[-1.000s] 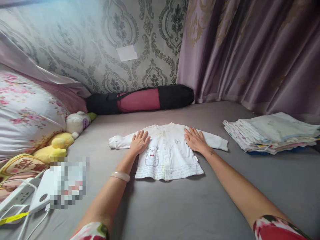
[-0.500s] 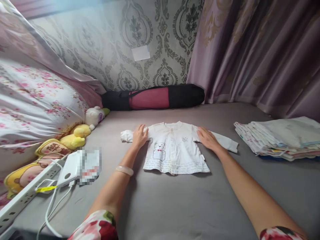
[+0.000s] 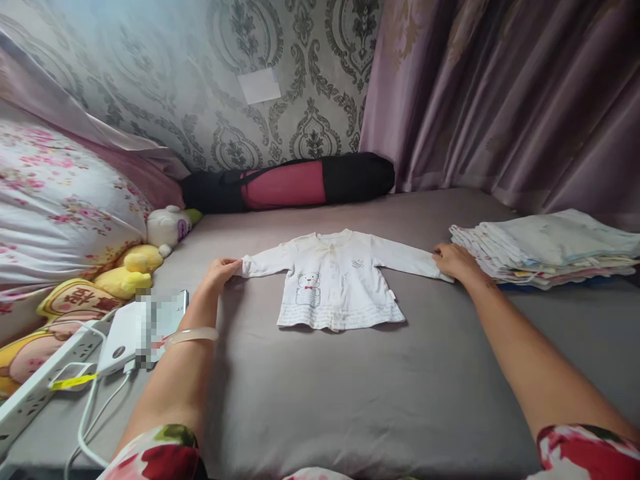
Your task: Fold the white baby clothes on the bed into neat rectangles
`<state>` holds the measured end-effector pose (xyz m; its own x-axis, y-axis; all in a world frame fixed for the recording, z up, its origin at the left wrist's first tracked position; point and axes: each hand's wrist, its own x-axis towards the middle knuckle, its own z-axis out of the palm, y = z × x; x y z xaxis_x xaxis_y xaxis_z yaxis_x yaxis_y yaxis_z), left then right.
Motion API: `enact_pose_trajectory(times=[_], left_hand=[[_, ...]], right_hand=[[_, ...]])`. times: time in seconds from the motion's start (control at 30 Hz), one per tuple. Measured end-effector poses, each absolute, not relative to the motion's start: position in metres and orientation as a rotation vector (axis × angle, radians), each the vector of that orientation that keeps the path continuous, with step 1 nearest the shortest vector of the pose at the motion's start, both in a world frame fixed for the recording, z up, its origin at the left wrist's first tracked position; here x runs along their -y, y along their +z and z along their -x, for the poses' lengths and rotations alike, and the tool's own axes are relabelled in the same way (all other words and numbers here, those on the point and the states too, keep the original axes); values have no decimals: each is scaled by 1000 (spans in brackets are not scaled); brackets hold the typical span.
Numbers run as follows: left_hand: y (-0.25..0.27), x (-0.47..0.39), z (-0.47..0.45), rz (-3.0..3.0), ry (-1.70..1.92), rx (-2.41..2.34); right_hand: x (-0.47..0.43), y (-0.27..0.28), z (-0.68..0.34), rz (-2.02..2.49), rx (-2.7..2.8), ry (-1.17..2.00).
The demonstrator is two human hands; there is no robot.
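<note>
A small white long-sleeved baby shirt (image 3: 340, 283) lies flat, front up, on the grey bed sheet (image 3: 320, 387), its collar pointing away from me. It has a bear print, a row of buttons and printed lines along the hem. Both sleeves are stretched out sideways. My left hand (image 3: 223, 273) pinches the cuff of the sleeve on the left. On the other side my right hand (image 3: 454, 261) has its fingers closed on the opposite cuff, partly covering it.
A stack of folded clothes (image 3: 550, 247) lies at the right, just beyond my right hand. A black and pink rolled bag (image 3: 285, 183) rests along the wall. Plush toys (image 3: 130, 270), a white power bank (image 3: 123, 337), cables and a power strip (image 3: 47, 377) line the left side.
My hands have moved outward from the shirt's shoulders to the sleeve ends and closed on the cuffs. The left sleeve now lies straighter. The camera view has shifted a little.
</note>
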<state>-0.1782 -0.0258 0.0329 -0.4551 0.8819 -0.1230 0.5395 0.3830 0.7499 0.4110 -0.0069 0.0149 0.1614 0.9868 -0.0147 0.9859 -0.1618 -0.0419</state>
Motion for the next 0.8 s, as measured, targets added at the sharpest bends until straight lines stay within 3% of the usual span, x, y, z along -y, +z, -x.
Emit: enact_pose_trajectory(times=[0.33,0.47,0.53,0.6,0.8], left_hand=[[47,31,177,-1226,1011,-2255],[56,40,167,-1477,836,-2660],[61,50,156,-1567,723,-2619],[61,65,142,-1584,652,-2373],[50,121,90,-1401,609,-1716]], right_hand=[[11,32,-411,2358,1951,274],[22,41,-404,2295,1926,-45],[32,45,-392,2202,1945,-277],[45,45,-375,2090,1995,-309],[95,39,-318,1983,2025,539]])
